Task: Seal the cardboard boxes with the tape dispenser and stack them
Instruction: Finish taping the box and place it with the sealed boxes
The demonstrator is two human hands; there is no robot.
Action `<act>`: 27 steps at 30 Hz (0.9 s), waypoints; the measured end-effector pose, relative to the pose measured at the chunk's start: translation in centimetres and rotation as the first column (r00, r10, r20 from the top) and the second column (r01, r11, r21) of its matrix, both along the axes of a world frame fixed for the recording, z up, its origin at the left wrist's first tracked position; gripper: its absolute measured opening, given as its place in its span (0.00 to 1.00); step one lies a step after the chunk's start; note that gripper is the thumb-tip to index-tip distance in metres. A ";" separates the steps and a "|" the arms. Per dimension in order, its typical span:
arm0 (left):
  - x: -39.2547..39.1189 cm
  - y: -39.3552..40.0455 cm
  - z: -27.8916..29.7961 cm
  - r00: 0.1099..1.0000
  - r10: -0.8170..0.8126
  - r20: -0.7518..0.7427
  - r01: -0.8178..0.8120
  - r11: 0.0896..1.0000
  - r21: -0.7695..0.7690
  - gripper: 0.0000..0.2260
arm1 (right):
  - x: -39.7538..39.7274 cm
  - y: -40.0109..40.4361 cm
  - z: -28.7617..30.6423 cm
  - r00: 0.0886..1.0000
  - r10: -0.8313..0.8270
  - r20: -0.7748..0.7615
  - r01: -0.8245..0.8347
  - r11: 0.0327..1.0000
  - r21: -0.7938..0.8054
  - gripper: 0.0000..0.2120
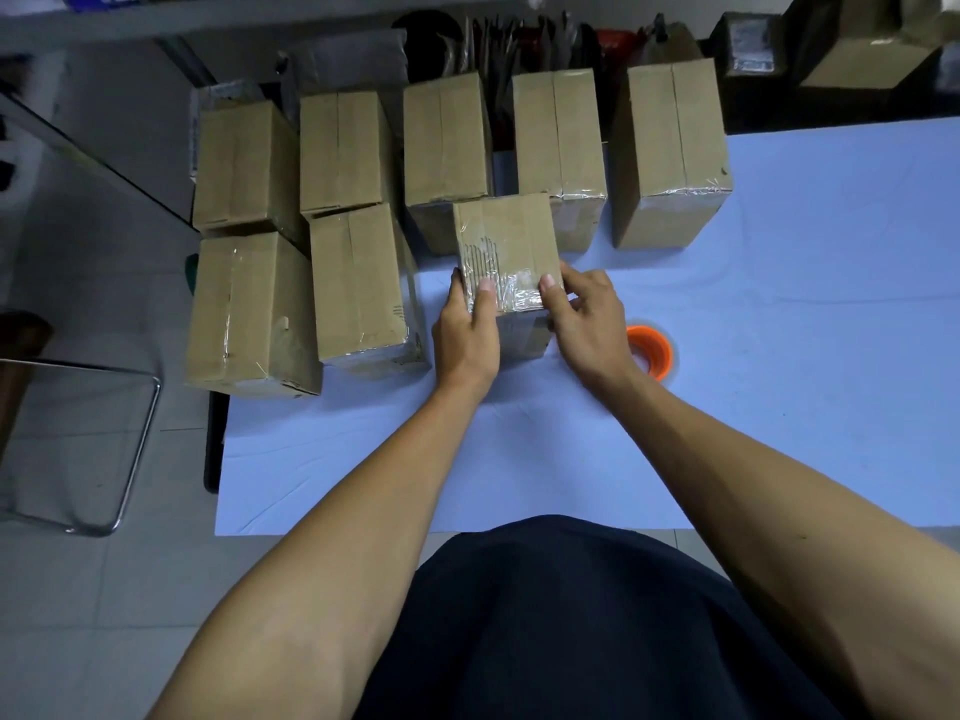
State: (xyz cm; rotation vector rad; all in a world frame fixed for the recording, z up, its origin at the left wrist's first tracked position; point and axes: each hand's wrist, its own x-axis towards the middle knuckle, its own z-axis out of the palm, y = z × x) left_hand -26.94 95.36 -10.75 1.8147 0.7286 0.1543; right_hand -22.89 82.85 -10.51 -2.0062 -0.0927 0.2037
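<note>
Box in hand: a small brown cardboard box (pixel 506 241) with crinkled clear tape across its near top edge stands on the pale blue cloth-covered table (pixel 779 304), in the middle, just in front of the back row.
Left hand: the left hand (pixel 465 337) grips the box's near left corner, thumb on top over the tape, fingers curled round the side.
Right hand: the right hand (pixel 589 319) pinches the near right corner, thumb on the top edge, fingers bent against the side.
Tape dispenser: an orange round tape dispenser (pixel 649 350) lies on the cloth just right of the right wrist, partly hidden by it.
Sealed boxes: five taped brown cardboard boxes (pixel 447 142) stand in a row behind; two more (pixel 358 283) sit nearer at the left.
Writing: a small dark print on one left box's side is too small to read.
Surroundings: a chrome-framed chair (pixel 130 449) stands left on the tiled floor.
</note>
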 end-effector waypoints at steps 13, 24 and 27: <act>0.1 1.7 1.2 1.000 0.011 -0.014 -0.014 0.975 -0.223 0.18 | -0.4 -1.4 0.4 0.959 0.266 -0.098 -0.260 0.963 0.073 0.24; -0.4 4.1 4.1 0.983 -0.096 -0.156 0.035 0.935 -0.354 0.22 | -0.6 0.0 1.9 0.980 0.198 -0.036 -0.196 0.979 0.053 0.26; -1.6 3.7 2.3 0.987 -0.118 -0.111 0.070 0.928 -0.367 0.15 | -0.9 0.6 1.4 0.980 0.111 -0.166 -0.108 0.994 0.024 0.17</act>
